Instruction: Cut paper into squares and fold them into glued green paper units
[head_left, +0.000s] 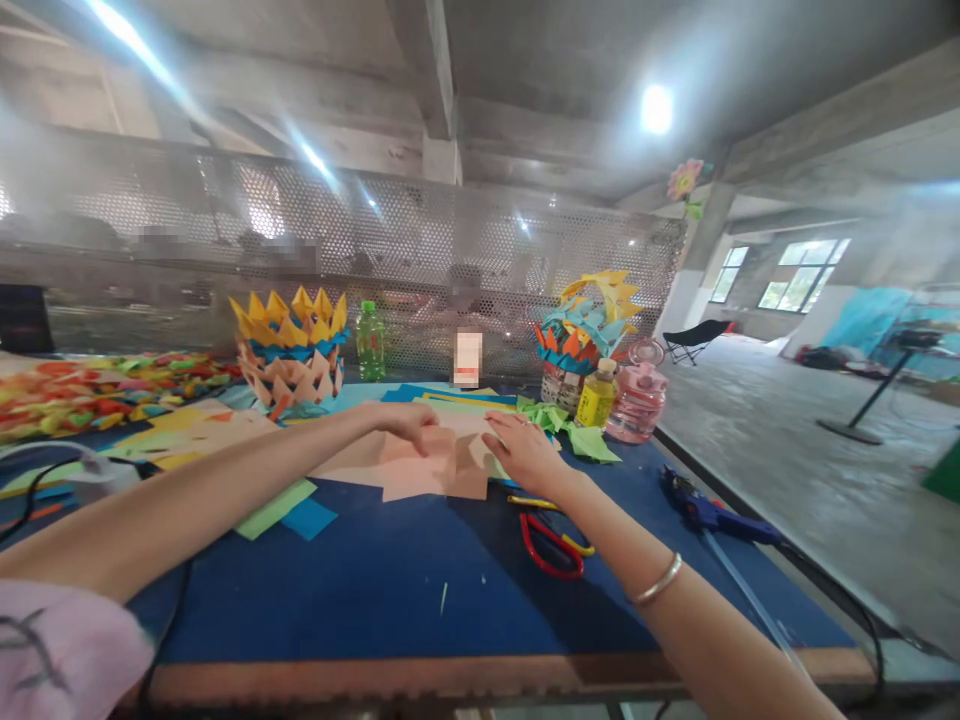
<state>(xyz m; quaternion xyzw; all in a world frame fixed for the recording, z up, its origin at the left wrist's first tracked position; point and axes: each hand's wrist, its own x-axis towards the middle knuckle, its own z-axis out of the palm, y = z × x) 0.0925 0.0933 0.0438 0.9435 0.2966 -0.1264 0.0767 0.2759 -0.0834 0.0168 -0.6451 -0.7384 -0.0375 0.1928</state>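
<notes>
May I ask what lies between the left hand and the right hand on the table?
In the head view, peach paper lies between the left hand and the right hand.

Two bare hands, a left hand and a right hand; three bottles, green bottle, yellow bottle and pink bottle; two crown-like paper stacks; one glue gun; one silver bangle; one folding chair; one artificial flower.
</notes>
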